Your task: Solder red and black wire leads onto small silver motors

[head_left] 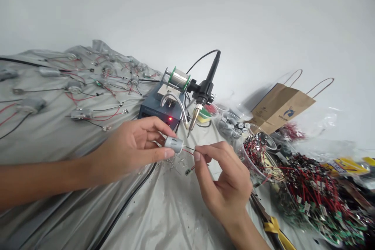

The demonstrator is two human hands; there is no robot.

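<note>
Left hand (129, 150) closed around small DC motor (174, 144); right hand (222, 175) pinches thin wire (190, 149) at motor end. Several wired motors (80, 114) lie on grey plastic sheet (164, 211).

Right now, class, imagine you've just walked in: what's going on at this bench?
A person holds a small silver DC motor in their left hand while their right hand pinches a thin wire at its end. Behind, a soldering iron stands in its holder by a lit soldering station. More wired motors lie on the grey sheet.
</note>
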